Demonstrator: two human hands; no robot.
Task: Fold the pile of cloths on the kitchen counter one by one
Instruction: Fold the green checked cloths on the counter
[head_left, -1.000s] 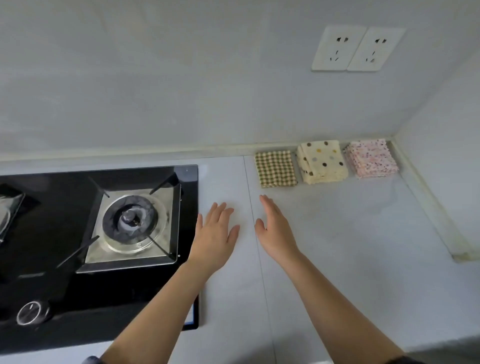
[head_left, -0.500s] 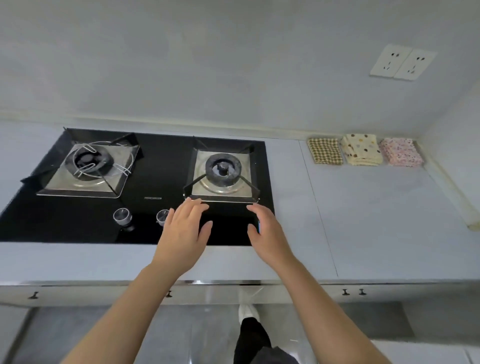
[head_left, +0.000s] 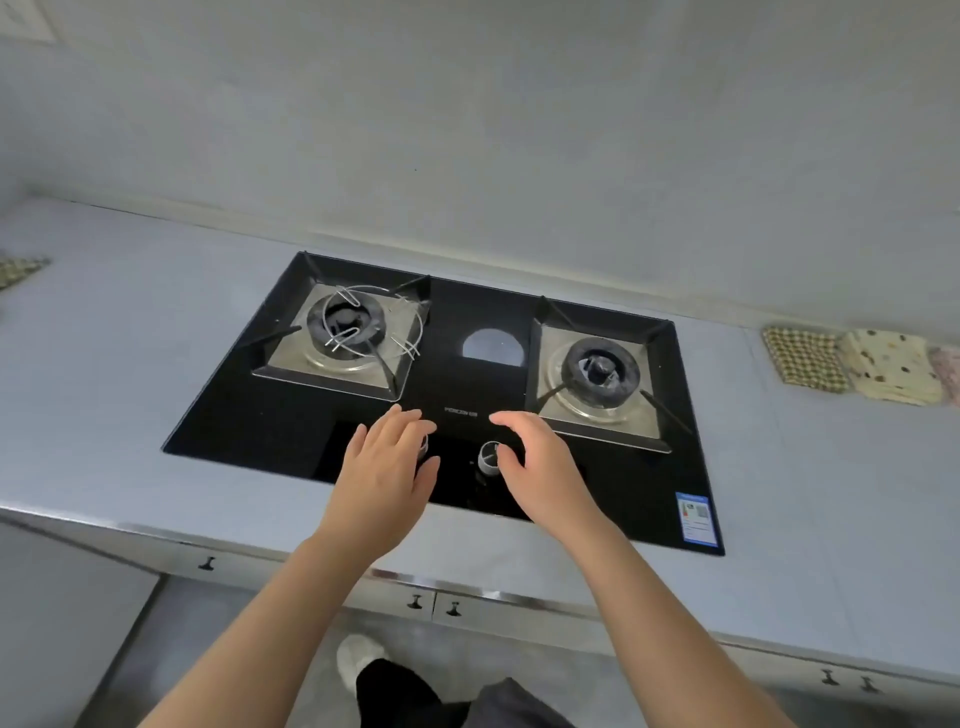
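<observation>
Black hob (head_left: 249, 415) now centred, folded cloths (head_left: 805, 358) far right.

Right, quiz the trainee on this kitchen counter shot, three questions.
1. True or false: the left hand grips a cloth.
2. What lies directly left of the dotted cloth? A) a plate B) a checked cloth C) a socket
3. Name the burner that carries the wire ring.
Key: 1 false; 2 B; 3 the left burner.
</observation>
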